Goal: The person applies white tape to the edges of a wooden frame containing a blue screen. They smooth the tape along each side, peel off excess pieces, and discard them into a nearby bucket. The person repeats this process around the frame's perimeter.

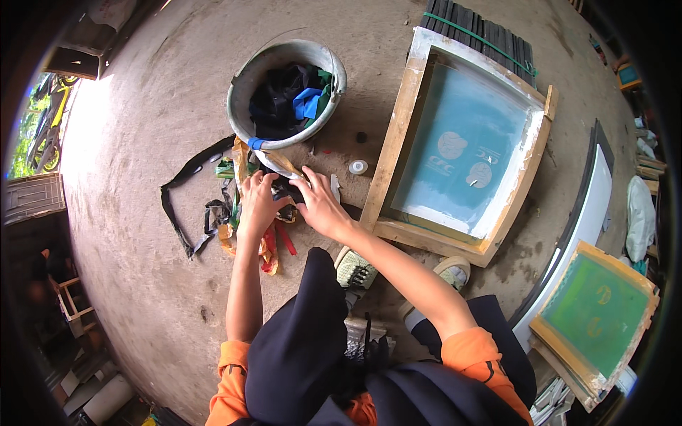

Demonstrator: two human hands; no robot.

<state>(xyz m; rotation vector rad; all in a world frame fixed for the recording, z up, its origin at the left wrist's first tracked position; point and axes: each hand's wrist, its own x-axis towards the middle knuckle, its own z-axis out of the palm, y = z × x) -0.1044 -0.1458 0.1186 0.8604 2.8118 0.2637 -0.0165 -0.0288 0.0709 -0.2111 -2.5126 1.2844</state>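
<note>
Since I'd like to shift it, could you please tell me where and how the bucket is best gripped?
Probably lift the bucket by its rim, from left and right at once: the round lip stands exposed on both sides, cloth fills the middle, and scraps crowd the near edge.

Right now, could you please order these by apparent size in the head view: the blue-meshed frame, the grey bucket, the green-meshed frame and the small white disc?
1. blue-meshed frame
2. grey bucket and green-meshed frame: too alike to rank
3. small white disc
</note>
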